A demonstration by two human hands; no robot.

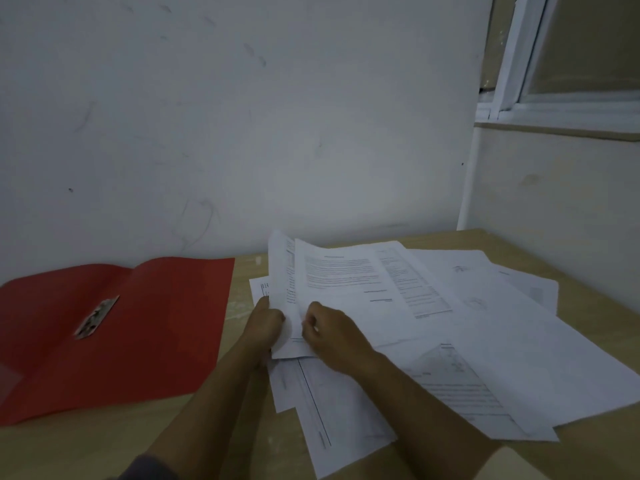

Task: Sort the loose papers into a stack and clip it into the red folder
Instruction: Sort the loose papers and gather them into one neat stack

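Beside flat red folder [131, 327], both hands pinch curled sheets [287, 306].

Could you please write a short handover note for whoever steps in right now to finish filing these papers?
Left hand: pinching the near edge of a few lifted sheets.
Right hand: gripping the same sheets from the other side, so both hands hold them together.
Loose papers: still fanned out and overlapping on the table, to the right of the folder.
Red folder: lying open and flat on the left, with its metal clip showing and no paper in it.
Done: folder opened, gathering begun.
Left: collect all sheets, square them into one stack, clip it into the folder.
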